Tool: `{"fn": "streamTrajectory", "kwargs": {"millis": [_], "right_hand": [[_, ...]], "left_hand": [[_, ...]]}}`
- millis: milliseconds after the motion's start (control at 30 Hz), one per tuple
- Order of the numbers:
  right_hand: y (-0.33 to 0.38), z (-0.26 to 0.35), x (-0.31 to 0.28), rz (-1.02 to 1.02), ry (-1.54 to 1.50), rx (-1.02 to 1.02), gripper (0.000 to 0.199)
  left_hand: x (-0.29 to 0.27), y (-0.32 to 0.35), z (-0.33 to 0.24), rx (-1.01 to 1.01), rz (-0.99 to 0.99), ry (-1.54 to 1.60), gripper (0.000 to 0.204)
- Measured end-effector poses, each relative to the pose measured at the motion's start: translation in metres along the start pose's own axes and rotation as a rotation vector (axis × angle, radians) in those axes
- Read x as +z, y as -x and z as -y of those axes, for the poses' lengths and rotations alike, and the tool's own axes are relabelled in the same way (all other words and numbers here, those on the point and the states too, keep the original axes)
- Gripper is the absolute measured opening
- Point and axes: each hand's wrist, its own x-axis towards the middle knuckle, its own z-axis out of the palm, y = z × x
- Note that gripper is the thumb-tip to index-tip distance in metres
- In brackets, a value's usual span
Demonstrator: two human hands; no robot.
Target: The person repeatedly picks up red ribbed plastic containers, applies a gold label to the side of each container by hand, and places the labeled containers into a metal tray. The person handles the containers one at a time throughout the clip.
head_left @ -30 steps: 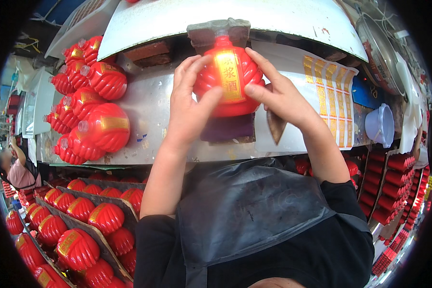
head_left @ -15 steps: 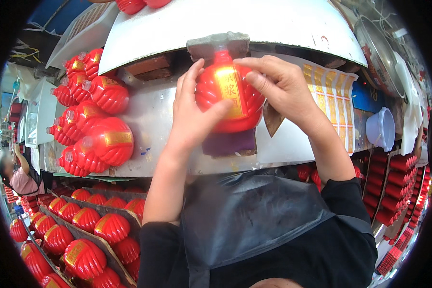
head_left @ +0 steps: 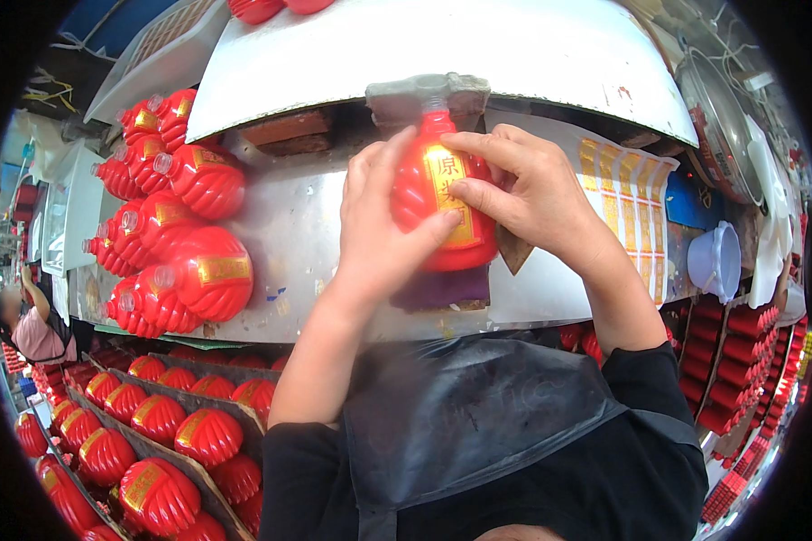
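Observation:
A red ribbed bottle (head_left: pixel 435 212) with a gold label stands on a dark purple pad (head_left: pixel 442 290) on the metal worktable (head_left: pixel 298 243), its neck under a grey metal fixture (head_left: pixel 429 95). My left hand (head_left: pixel 379 225) wraps the bottle's left side, thumb across the front. My right hand (head_left: pixel 532 194) grips the right side, with fingers pressing on the gold label.
Several red bottles (head_left: pixel 176 234) lie clustered on the table's left. Trays of more red bottles (head_left: pixel 153 433) sit lower left. A sheet of gold labels (head_left: pixel 627 203) and a pale plastic cup (head_left: pixel 715 261) lie to the right. Another person (head_left: pixel 23 320) works at far left. Red caps (head_left: pixel 740 361) are stacked at right.
The bottle has turned between my hands so the label faces more to the right. My right fingers have shifted onto the label; my left thumb has come across the front.

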Motion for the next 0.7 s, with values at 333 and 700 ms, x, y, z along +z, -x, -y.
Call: {"fn": "streamTrajectory", "kwargs": {"millis": [333,700], "right_hand": [[0.002,-0.007,-0.005,0.039,-0.074,0.025,0.048],[-0.007,-0.008,-0.014,0.147,-0.096,0.258,0.044]], "left_hand": [[-0.009,-0.011,0.002,0.102,0.180,-0.163,0.080],[-0.008,-0.014,0.003,0.098,0.175,-0.113,0.076]]}}
